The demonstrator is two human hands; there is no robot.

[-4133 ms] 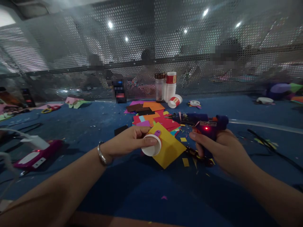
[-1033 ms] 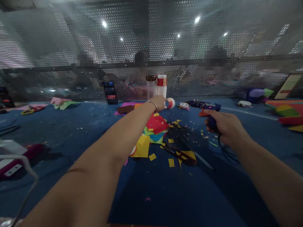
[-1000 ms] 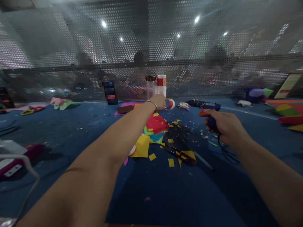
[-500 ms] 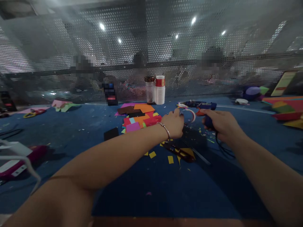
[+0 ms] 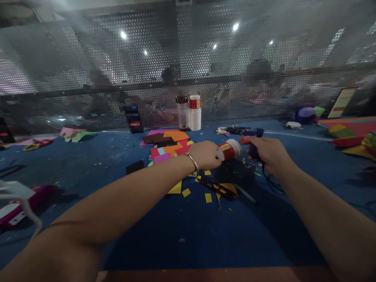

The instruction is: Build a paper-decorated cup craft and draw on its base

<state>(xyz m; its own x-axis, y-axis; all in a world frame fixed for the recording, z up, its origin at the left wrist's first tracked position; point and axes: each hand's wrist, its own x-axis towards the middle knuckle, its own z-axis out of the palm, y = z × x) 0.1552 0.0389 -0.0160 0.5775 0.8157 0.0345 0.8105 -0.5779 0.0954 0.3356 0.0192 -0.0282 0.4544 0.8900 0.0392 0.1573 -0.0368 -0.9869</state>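
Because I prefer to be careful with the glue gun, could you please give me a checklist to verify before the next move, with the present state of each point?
1. Paper cup in the left hand: ok, held tilted on its side.
2. Glue gun in the right hand: ok, gripped by its handle.
3. Scissors put down: ok, lying on the blue table.
4. Table free of paper scraps: not ok, yellow scraps lie near the scissors.
5. Cup stack standing upright: ok, beside the lidded jar.
6. Glue gun hot: cannot tell.
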